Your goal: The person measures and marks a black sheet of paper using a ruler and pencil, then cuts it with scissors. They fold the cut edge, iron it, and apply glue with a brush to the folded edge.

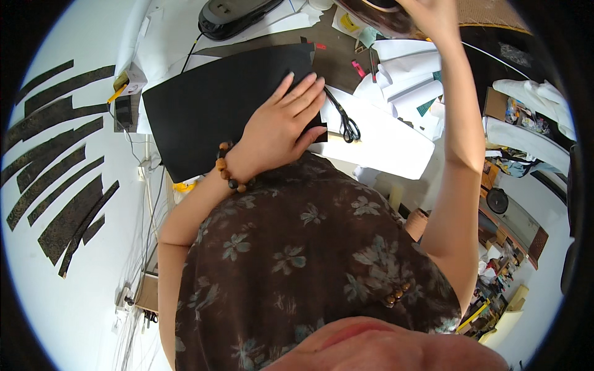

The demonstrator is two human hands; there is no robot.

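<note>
My left hand lies flat, fingers stretched out, on a large black sheet that could be leather or card. A pair of black-handled scissors rests just right of those fingertips, on white paper. My right arm reaches far forward. At the upper edge, my right hand is beside a dark brown, shiny object whose kind I cannot make out. The picture's edge cuts off its fingers, so their grip does not show.
A black and grey device with a cord stands at the back left. White paper pieces and a pink clip-like item lie at the right. Dark strips hang on the left wall. Cluttered shelves are at far right.
</note>
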